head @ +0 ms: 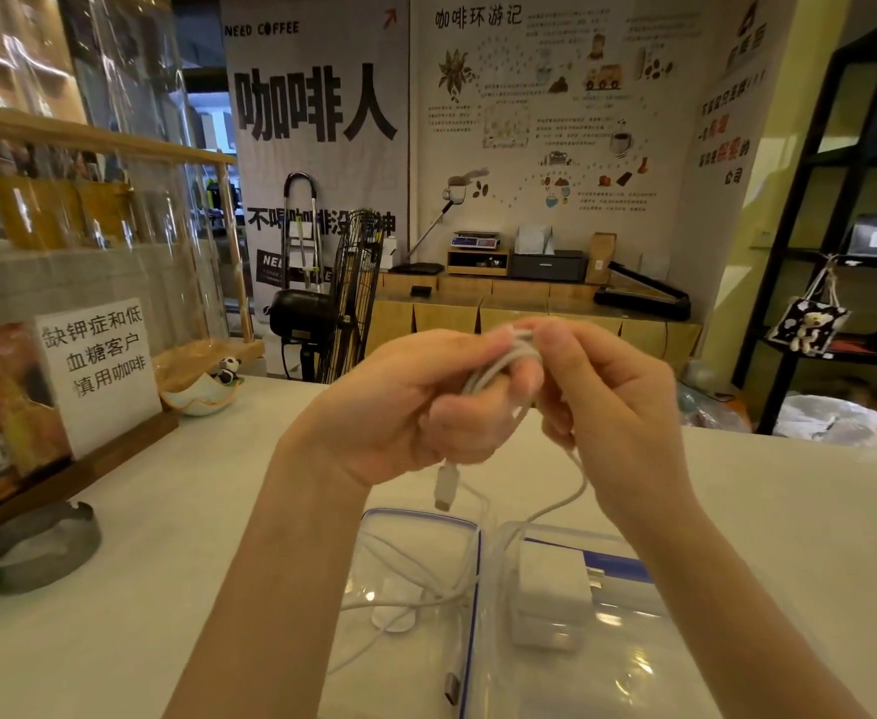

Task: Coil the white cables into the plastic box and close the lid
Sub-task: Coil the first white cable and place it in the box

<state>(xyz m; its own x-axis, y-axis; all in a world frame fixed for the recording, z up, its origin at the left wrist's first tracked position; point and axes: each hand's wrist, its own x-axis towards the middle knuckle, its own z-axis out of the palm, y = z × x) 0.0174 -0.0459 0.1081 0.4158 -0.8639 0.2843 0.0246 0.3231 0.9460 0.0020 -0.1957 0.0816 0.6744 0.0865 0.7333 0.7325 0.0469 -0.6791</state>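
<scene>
Above the counter, my left hand and my right hand both grip a white cable wound in loops between the fingers. Its plug end hangs below my left hand, and a loose strand trails down toward the clear plastic box. Inside the box sits a white charger block. To the box's left lies the clear lid with a blue seal, and on it rests a second white cable with a round puck and a metal plug.
A white counter holds a metal ashtray at the left, a paper sign in a wooden stand and a small dish with a panda figure. A black shelf stands at the right.
</scene>
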